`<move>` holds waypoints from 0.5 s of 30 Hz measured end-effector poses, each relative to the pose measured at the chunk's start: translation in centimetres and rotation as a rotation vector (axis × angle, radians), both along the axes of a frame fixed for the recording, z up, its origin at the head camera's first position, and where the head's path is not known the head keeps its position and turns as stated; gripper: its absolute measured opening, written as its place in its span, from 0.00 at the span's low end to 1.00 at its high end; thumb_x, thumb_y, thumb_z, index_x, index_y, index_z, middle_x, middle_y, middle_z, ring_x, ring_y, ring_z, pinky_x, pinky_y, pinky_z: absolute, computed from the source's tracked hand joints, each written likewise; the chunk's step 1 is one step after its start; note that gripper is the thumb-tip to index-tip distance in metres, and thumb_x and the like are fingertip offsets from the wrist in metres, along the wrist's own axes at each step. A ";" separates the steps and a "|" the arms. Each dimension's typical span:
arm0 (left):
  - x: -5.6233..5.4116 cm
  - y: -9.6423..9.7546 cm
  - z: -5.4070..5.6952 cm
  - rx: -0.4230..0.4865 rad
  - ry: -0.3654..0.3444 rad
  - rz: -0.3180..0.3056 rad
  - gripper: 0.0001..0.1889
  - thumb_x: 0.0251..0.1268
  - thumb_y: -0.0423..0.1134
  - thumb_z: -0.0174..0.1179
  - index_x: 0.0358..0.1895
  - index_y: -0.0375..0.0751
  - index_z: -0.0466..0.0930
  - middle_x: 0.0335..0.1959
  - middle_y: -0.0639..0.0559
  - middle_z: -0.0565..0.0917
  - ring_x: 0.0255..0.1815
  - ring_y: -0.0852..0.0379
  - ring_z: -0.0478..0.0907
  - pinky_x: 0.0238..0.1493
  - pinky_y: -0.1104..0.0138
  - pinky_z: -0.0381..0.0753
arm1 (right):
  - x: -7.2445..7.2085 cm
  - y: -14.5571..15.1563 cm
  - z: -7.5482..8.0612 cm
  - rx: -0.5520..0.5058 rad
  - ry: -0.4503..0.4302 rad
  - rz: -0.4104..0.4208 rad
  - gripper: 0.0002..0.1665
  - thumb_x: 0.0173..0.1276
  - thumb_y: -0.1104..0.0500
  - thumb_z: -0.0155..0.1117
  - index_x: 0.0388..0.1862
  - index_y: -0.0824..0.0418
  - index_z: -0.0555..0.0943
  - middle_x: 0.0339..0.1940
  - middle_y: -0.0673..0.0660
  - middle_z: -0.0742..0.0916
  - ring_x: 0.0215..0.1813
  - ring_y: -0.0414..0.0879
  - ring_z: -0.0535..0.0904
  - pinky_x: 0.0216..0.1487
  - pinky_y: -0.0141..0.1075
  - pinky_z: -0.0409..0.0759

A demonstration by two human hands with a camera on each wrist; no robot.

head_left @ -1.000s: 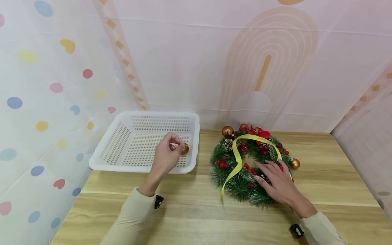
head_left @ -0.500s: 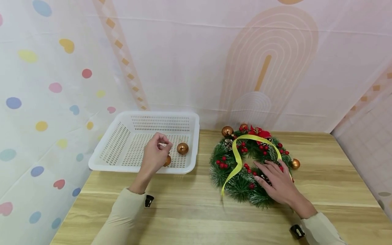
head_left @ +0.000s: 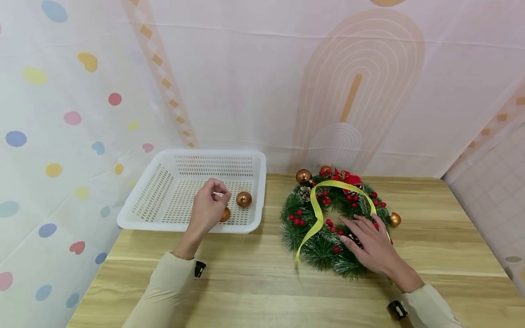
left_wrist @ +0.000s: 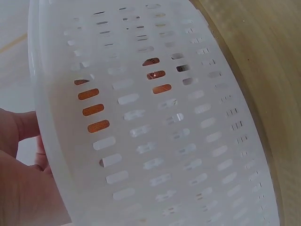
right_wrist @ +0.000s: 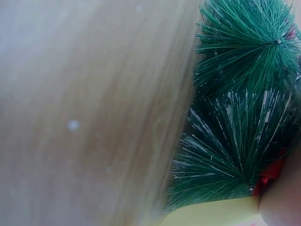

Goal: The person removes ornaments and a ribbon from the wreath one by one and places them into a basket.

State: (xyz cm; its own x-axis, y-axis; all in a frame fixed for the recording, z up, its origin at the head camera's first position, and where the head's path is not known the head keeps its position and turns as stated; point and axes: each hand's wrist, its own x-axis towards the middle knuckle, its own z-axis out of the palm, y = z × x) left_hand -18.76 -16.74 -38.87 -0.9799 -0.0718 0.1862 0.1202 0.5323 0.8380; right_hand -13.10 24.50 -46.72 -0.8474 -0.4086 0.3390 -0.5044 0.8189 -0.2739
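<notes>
My left hand (head_left: 208, 205) is over the white plastic basket (head_left: 262, 182), thumb and fingertips drawn together. I cannot tell whether a cord is pinched there. Just below the fingers shows a copper glitter ball (head_left: 225, 214), partly covered by the hand. A shiny copper ball (head_left: 244, 199) lies to its right in the basket. In the left wrist view, orange glitter (left_wrist: 93, 110) shows through the basket wall near the hand. My right hand (head_left: 373, 243) rests on the front right of a green Christmas wreath (head_left: 321, 250), fingers spread. A yellow ribbon (head_left: 317, 214) lies across the wreath.
The wreath carries red berries (head_left: 296, 217), a red flower (head_left: 346, 176), pine cones and copper balls (head_left: 304, 176) at its outer edge. A patterned cloth wall (head_left: 246, 91) stands right behind the wooden table (head_left: 262, 282).
My left hand has moved left within the basket, uncovering the shiny ball on the right and showing the glitter ball below it. My right hand stays on the wreath.
</notes>
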 end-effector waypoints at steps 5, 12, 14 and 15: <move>-0.2 0.0 -0.1 -0.040 -0.012 -0.082 0.15 0.68 0.33 0.59 0.57 0.40 0.75 0.49 0.40 0.84 0.48 0.46 0.81 0.48 0.56 0.79 | 0.0 0.0 0.1 0.001 -0.002 0.000 0.29 0.75 0.47 0.55 0.70 0.58 0.73 0.60 0.63 0.82 0.67 0.64 0.70 0.70 0.64 0.46; -0.3 1.1 -0.4 -0.078 -0.060 -0.198 0.27 0.71 0.38 0.59 0.71 0.44 0.67 0.55 0.40 0.83 0.53 0.45 0.81 0.51 0.51 0.80 | 0.0 0.0 0.1 0.007 -0.010 -0.002 0.29 0.76 0.47 0.55 0.70 0.58 0.72 0.61 0.64 0.82 0.67 0.64 0.69 0.71 0.63 0.45; -0.3 1.6 -0.5 -0.098 -0.072 -0.228 0.28 0.71 0.39 0.58 0.73 0.44 0.64 0.56 0.39 0.83 0.54 0.46 0.80 0.52 0.51 0.79 | 0.0 0.1 0.1 0.009 -0.013 -0.002 0.29 0.76 0.47 0.55 0.71 0.58 0.72 0.61 0.64 0.82 0.67 0.63 0.69 0.71 0.63 0.45; -0.3 1.9 -0.6 -0.105 -0.079 -0.246 0.29 0.72 0.40 0.58 0.74 0.44 0.63 0.57 0.39 0.82 0.54 0.45 0.80 0.52 0.51 0.79 | 0.0 0.1 0.1 0.010 -0.015 -0.002 0.29 0.76 0.47 0.55 0.71 0.58 0.72 0.61 0.64 0.82 0.68 0.63 0.69 0.71 0.63 0.45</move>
State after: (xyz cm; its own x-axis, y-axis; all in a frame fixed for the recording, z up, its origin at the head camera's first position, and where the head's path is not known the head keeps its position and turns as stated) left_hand -19.05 -14.83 -39.43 -0.9773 0.1853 0.1026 0.1930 0.5797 0.7917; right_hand -13.09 24.56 -46.65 -0.8531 -0.4103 0.3224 -0.4988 0.8226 -0.2730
